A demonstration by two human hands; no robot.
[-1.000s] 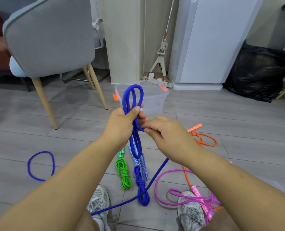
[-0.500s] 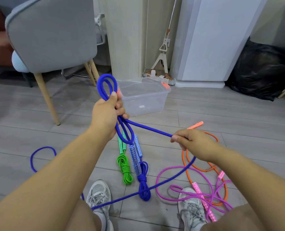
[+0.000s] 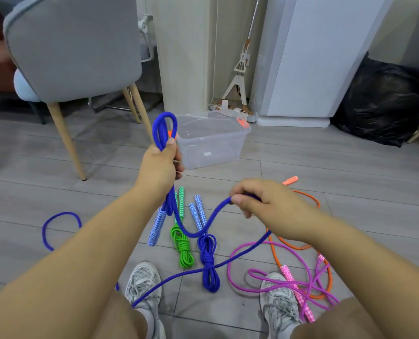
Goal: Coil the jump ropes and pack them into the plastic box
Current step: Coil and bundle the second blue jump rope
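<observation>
Head view, looking down over two bare forearms toward a grey plank floor (image 3: 56,167). Gripped in the left hand (image 3: 160,165), fingers and thumb curled tight around it: a royal-blue braided jump rope (image 3: 165,126), folded into a narrow double loop standing up above the fist, with strands and one blue-and-white patterned handle (image 3: 157,226) dangling below the wrist. Pinched farther along by the right hand (image 3: 264,201), thumb and curled fingers closed on the strand, lower than the left hand and well apart from it. Between the two hands, a slack sag of rope; beyond the right hand, down to the floor and across toward the left shoe. Off to the left, a loose blue arc on the floor, its link to the held rope hidden behind the forearm.

Just behind the left hand, resting on the floor: a clear rectangular plastic box (image 3: 215,152), open-topped, with orange latches.

Below the hands, side by side on the floor: a green rope (image 3: 182,248) wound into a tied bundle, and a second blue rope (image 3: 208,263) bundled the same way, patterned handles pointing toward the box. To the right, uncoiled: a magenta rope (image 3: 292,282) tangled over an orange rope (image 3: 313,198). Grey-white trainers (image 3: 142,282) at the bottom edge.

Farther back: a grey upholstered chair (image 3: 76,45) on wooden legs, a mop (image 3: 239,74) leaning upright, a black bag (image 3: 379,101).
</observation>
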